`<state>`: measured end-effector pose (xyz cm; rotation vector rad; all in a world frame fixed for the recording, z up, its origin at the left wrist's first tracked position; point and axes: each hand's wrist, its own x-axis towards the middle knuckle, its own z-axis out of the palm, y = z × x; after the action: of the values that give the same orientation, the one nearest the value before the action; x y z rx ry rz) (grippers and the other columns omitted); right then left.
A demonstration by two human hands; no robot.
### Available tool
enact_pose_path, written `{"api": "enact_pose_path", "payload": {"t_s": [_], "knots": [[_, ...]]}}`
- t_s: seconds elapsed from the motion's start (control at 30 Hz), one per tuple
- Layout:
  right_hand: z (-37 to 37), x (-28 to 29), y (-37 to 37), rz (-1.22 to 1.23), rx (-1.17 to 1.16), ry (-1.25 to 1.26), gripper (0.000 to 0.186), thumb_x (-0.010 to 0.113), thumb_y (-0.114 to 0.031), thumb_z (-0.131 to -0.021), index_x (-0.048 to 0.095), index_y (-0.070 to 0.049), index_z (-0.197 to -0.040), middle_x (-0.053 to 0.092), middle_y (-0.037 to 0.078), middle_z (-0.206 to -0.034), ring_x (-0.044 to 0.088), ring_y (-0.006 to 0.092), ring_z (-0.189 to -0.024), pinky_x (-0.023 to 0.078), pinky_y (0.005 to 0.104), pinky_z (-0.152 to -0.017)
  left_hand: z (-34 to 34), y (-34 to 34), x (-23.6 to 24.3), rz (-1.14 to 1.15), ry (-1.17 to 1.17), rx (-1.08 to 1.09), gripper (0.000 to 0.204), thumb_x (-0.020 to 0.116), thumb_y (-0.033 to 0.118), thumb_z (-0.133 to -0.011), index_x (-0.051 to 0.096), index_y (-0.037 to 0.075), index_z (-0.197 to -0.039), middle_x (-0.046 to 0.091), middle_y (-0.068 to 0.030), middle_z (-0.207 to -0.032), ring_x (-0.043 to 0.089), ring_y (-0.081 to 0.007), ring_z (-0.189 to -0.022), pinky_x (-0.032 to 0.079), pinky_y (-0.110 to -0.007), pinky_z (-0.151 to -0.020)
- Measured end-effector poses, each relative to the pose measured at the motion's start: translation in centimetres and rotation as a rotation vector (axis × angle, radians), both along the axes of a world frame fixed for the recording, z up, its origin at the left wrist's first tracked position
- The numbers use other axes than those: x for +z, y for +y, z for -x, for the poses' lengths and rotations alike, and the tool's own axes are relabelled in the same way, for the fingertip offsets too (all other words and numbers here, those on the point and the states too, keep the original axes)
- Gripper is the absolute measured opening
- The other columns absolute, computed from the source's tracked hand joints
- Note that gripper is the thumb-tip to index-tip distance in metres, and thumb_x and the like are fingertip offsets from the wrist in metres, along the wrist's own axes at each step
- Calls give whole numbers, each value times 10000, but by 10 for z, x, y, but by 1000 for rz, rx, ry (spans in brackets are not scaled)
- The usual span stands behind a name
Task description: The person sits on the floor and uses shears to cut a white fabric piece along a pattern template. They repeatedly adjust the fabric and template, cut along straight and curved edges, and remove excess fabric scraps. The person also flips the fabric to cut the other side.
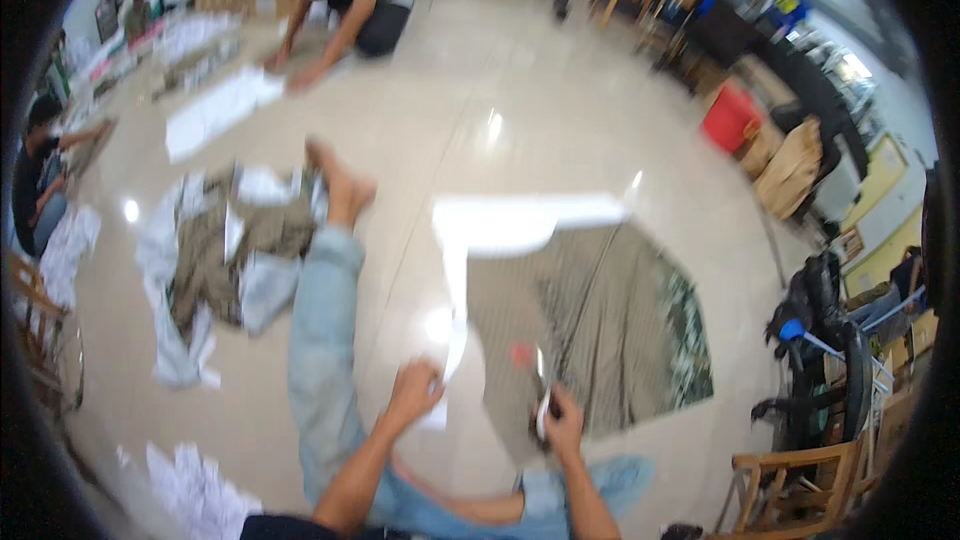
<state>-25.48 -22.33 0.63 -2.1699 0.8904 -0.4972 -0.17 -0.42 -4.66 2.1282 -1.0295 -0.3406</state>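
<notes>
The cloth (610,330), brown with a green and white patterned patch along its right edge, lies spread on the tiled floor (420,140) in front of the seated person, to the right of the outstretched leg (328,340) in light blue jeans. Its left edge is just beside the left hand (415,395), and its near part reaches in around the right hand (562,422), which is over it. The left hand is closed with its fingertips on the lower end of a narrow strip of the white paper (490,225), whose wider part runs along the cloth's far edge. The right hand is gripping the scissors (542,365) by the handles, the blades pointing away from the person over the cloth; whether the blades are parted is too blurred to tell. The cloth's creases run from its near side to its far side, but it looks about as broad as it is long in this bent view, so I cannot tell its long axis. A small red mark (522,353) sits left of the blades, too blurred to tell whether it is a label or writing.
</notes>
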Motion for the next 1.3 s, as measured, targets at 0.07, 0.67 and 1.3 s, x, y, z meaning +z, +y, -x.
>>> {"api": "enact_pose_path", "payload": {"t_s": [0.07, 0.67, 1.3], "knots": [[21, -16, -2, 33, -96, -46, 549, 786, -149, -750, 619, 44, -1235, 678, 140, -1018, 642, 189, -895, 504, 298, -810, -8, 12, 29, -23, 32, 152, 102, 678, 142, -767, 652, 53, -809, 632, -130, -895, 586, -336, -939, 442, -464, -838], [-2, 12, 170, -1340, -144, -440, 468, 633, -216, -918, 516, -64, -1345, 639, 158, -1194, 684, 247, -818, 577, 381, -667, 16, -3, 28, 85, -301, -72, 501, 644, 148, -853, 505, 13, -1316, 469, -195, -1387, 413, -366, -1307, 278, -502, -1109], [-89, 17, 122, -1263, -202, -460, 558, 618, -160, -952, 412, -60, -1461, 656, 140, -1181, 605, 99, -681, 499, 210, -540, 3, -39, 41, 42, -287, 198, 492, 681, 181, -862, 525, 72, -1315, 529, -132, -1242, 557, -277, -1077, 435, -403, -825]]}}
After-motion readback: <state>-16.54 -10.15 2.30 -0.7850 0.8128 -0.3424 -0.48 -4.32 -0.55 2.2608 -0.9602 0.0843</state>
